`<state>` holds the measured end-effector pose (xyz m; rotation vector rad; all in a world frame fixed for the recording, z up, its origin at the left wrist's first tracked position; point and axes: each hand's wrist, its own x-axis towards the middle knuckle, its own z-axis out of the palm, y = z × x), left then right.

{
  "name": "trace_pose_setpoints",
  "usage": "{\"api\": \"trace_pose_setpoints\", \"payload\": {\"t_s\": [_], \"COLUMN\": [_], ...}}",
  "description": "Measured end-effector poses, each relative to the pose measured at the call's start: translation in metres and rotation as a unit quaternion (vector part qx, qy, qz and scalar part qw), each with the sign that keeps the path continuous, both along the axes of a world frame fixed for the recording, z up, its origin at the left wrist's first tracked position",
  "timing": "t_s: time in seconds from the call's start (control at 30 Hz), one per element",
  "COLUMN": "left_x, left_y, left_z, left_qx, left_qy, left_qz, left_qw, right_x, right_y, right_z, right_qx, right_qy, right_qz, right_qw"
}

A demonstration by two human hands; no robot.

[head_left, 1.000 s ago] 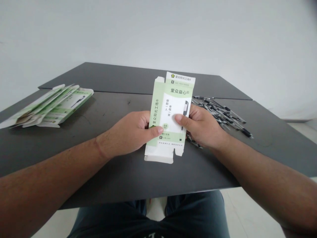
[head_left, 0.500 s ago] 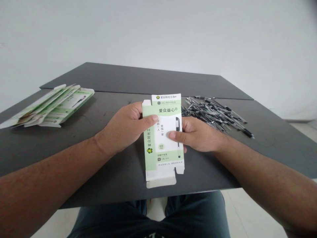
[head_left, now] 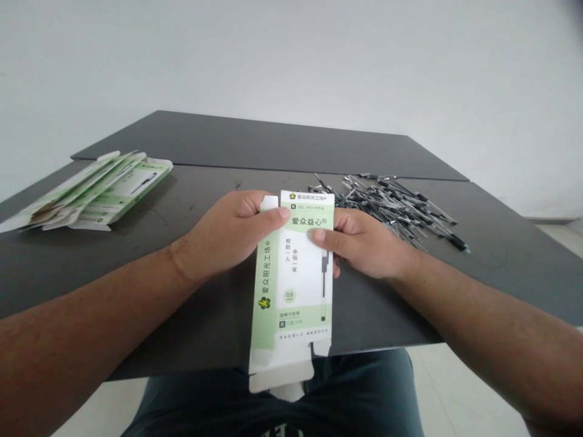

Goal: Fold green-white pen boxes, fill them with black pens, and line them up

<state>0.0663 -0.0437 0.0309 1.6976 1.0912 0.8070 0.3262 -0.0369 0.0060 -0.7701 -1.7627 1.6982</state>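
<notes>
Both hands hold a green and white cardboard pen box [head_left: 300,279] upright over the table's front edge. A pen is printed on its face. My left hand [head_left: 241,224] is closed on the upper left side, its thumb pressed on the front near the top. On the upper right side, my right hand [head_left: 359,240] grips the box with its thumb on the front face. The other fingers of both hands are mostly hidden behind it. White end flaps stick out at the bottom, and a side flap stands up at the top left.
Several flattened boxes [head_left: 122,194] of the same print lie overlapping on the left of the dark grey table [head_left: 204,182]. A loose heap of black and clear pens [head_left: 401,206] is spread beyond my right hand. A pale wall rises behind the table.
The box has moved down and nearer to me, its lower end now hanging over my lap. Both hands now grip it closer to its top edge.
</notes>
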Motion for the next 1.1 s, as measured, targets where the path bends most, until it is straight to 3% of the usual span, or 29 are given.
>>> {"api": "trace_pose_setpoints", "payload": {"t_s": [0.37, 0.7, 1.0, 1.1], "left_x": [0.003, 0.004, 0.005, 0.004], "left_y": [-0.004, -0.001, -0.004, -0.003], "left_z": [0.001, -0.003, -0.001, 0.000], "left_qx": [0.034, -0.004, 0.079, 0.084], "left_qy": [0.031, 0.023, 0.078, 0.081], "left_qz": [-0.031, -0.061, 0.030, 0.030], "left_qw": [0.998, 0.998, 0.993, 0.993], "right_x": [0.003, 0.004, 0.001, 0.002], "right_y": [0.003, 0.007, 0.003, 0.002], "right_z": [-0.006, -0.016, -0.001, 0.002], "right_qx": [0.020, 0.020, 0.026, 0.043], "right_qy": [0.005, 0.014, -0.033, -0.046], "right_qz": [-0.058, -0.141, -0.078, -0.087], "right_qw": [0.998, 0.990, 0.996, 0.994]}}
